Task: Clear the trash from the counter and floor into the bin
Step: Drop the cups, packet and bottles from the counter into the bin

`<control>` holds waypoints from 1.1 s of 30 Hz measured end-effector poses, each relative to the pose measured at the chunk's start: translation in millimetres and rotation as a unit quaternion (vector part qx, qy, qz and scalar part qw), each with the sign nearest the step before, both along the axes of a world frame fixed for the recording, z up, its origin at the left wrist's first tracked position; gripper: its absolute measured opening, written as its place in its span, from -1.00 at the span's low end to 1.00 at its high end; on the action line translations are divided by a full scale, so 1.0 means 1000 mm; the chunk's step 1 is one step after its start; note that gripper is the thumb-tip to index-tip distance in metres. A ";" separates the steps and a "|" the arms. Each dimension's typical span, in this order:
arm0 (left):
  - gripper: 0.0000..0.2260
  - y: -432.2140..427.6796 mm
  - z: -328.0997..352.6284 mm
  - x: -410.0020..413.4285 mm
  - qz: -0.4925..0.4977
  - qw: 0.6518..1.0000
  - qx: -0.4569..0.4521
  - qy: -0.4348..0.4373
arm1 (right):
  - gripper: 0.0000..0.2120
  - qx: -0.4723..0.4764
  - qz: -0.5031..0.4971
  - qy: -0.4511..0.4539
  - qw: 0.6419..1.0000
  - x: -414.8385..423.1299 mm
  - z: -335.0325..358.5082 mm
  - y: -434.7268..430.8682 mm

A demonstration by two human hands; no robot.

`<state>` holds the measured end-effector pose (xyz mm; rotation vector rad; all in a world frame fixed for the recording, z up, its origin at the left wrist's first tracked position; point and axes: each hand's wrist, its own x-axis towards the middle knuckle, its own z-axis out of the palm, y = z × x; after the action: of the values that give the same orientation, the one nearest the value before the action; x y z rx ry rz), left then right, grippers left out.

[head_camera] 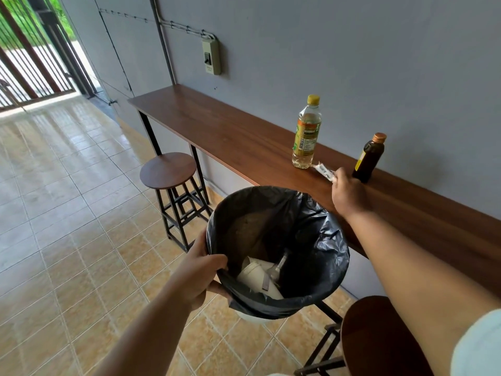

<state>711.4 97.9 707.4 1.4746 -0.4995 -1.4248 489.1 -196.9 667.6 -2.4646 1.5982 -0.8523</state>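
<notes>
My left hand (199, 275) grips the rim of a bin (320, 289) lined with a black bag and holds it up beside the counter. White cups and other rubbish lie inside the bin. My right hand (348, 192) rests on the wooden counter (230, 137) with its fingers closed on a small white wrapper (324, 171). A clear bottle with a yellow cap (306, 132) stands just left of the wrapper. To the right of my hand is a dark brown bottle (369, 158) with a copper cap.
A round wooden stool (168, 169) stands under the counter, left of the bin. Another stool (379, 337) is at the bottom right by my arm. The floor is tan tile (67, 213). A barred gate (27, 58) is at the far left.
</notes>
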 end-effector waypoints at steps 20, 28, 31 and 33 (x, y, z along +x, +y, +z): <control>-0.25 0.001 0.006 -0.001 -0.018 1.000 -0.008 -0.011 | -0.92 0.239 0.323 0.168 0.900 0.020 0.027 0.124; -0.27 0.004 0.008 -0.004 -0.012 1.000 -0.016 -0.019 | -0.91 0.196 0.246 0.121 0.941 0.007 0.075 0.089; -0.28 0.005 0.009 -0.005 -0.013 0.999 -0.020 -0.023 | -0.94 0.100 0.155 0.019 0.983 -0.004 0.099 0.049; -0.29 0.005 0.011 -0.007 -0.015 0.999 -0.022 -0.019 | -0.90 0.008 0.088 -0.009 0.996 -0.011 0.112 0.015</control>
<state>703.9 102.9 718.4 1.4673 -0.5766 -1.4023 477.7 -181.6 780.0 -2.5314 1.3524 -0.8294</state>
